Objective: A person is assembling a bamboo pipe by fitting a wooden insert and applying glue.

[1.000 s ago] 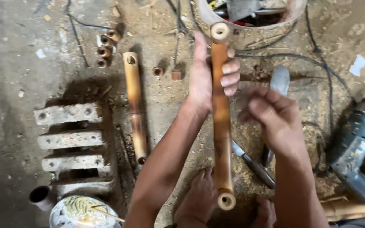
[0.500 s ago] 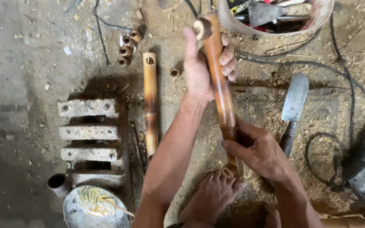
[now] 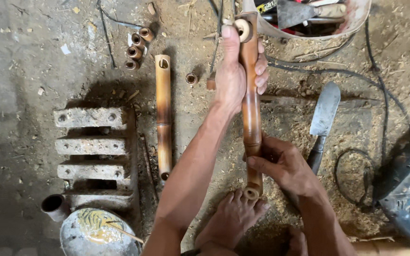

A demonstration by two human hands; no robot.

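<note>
Left hand (image 3: 236, 78) clenched around upper end of bamboo pole (image 3: 251, 114), frame centre; right hand (image 3: 283, 163) grasping its lower section. Second bamboo piece (image 3: 163, 116) lies left.

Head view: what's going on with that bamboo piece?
A person holds a browned bamboo tube over a sawdust-strewn floor. The left hand grips its far end, the right hand wraps its lower part, and its near end sits against a bare foot. A second bamboo tube, a cleaver and a power drill lie alongside.
</note>
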